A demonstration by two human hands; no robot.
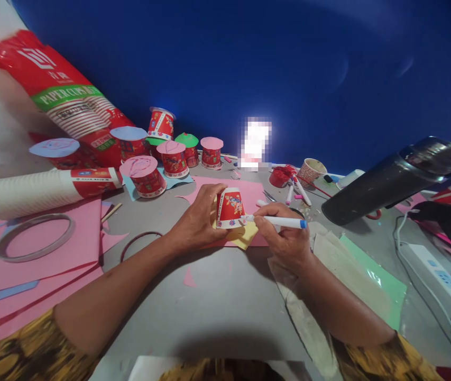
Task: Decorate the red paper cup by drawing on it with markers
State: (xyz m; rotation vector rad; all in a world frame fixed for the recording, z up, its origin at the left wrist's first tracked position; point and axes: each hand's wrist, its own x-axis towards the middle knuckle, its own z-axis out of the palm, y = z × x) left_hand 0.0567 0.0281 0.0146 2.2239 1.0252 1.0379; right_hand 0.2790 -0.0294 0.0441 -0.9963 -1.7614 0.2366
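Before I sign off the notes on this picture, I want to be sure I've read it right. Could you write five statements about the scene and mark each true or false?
1. The left hand holds a red and white paper cup. True.
2. The right hand holds scissors. False: it holds a white marker with a blue end.
3. The marker's tip end is directed at the paper cup. True.
4. All the discs topping the other cups are green. False: a pink disc, a blue disc and a green disc are among them.
5. The white power strip lies at the left edge of the view. False: it lies toward the right edge.
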